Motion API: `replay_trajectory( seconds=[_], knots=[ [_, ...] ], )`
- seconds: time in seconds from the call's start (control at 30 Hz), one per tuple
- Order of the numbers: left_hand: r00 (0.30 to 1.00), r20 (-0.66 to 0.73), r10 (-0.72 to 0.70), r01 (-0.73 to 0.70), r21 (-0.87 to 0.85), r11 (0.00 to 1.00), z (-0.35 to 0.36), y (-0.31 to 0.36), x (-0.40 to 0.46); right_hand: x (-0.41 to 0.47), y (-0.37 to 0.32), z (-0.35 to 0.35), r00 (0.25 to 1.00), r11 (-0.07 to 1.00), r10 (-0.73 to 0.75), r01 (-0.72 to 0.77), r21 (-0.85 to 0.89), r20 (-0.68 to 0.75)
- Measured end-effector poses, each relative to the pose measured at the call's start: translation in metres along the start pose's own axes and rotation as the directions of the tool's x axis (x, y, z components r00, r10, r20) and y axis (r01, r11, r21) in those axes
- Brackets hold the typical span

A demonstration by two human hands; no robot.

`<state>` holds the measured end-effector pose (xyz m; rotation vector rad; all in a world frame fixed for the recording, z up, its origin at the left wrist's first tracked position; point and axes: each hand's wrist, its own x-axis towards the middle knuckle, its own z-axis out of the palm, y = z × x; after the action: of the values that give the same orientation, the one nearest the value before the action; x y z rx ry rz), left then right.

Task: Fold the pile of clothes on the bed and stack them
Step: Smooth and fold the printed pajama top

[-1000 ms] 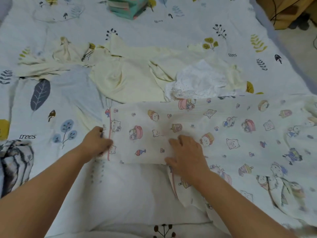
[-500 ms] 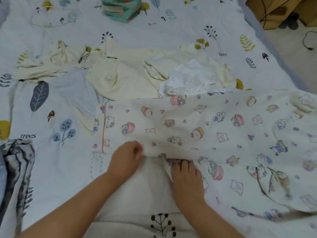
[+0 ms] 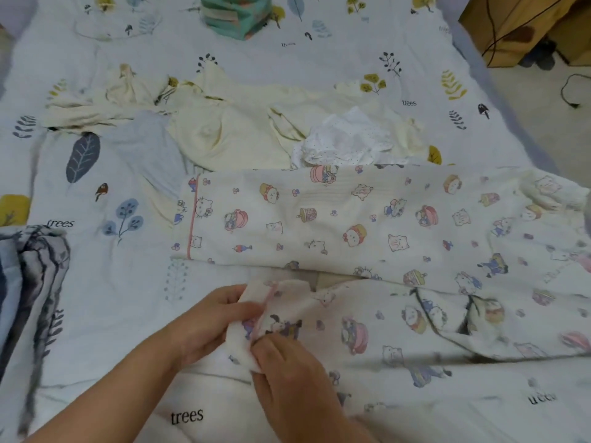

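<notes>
White cartoon-print pyjama trousers (image 3: 351, 219) lie across the bed, one leg flat with its pink-trimmed cuff at the left. The near leg's cuff (image 3: 281, 314) is lifted off the sheet. My left hand (image 3: 208, 321) grips that cuff from the left and my right hand (image 3: 284, 362) pinches it from below. Behind the trousers lies a loose pile of cream clothes (image 3: 230, 135) with a white dotted garment (image 3: 345, 139) on it. A folded teal stack (image 3: 236, 17) sits at the far edge.
The bed (image 3: 112, 282) has a white sheet printed with leaves and "trees". A grey patterned folded cloth (image 3: 28, 282) lies at the left edge. At the right are the floor, a brown cabinet (image 3: 524, 24) and a black cable (image 3: 572, 91).
Both hands left the flat leg, moved toward me and took hold of the near leg's cuff, lifting it off the sheet. The view shifted slightly.
</notes>
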<state>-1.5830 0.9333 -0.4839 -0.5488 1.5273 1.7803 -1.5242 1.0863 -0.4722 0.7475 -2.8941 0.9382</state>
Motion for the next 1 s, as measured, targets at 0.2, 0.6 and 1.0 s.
replay_trajectory(
  seconds=[0.2, 0.6, 1.0],
  knots=[
    [0.953, -0.282, 0.113, 0.025, 0.443, 0.896, -0.038, -0.003, -0.052, -0.01, -0.019, -0.017, 0.994, 0.988, -0.078, 0.068, 0.139, 0.07],
    [0.685, -0.725, 0.076, 0.132, 0.226, 0.965, -0.087, -0.08, -0.044, 0.002, 0.131, -0.038, 0.84, 0.824, 0.528, -0.472, -0.314, 0.124],
    [0.598, -0.746, 0.292, 0.444, 0.612, 0.654, -0.089, -0.058, -0.01, 0.025, 0.169, -0.042, 0.857, 0.772, 0.509, -0.414, -0.482, 0.08]
  ],
)
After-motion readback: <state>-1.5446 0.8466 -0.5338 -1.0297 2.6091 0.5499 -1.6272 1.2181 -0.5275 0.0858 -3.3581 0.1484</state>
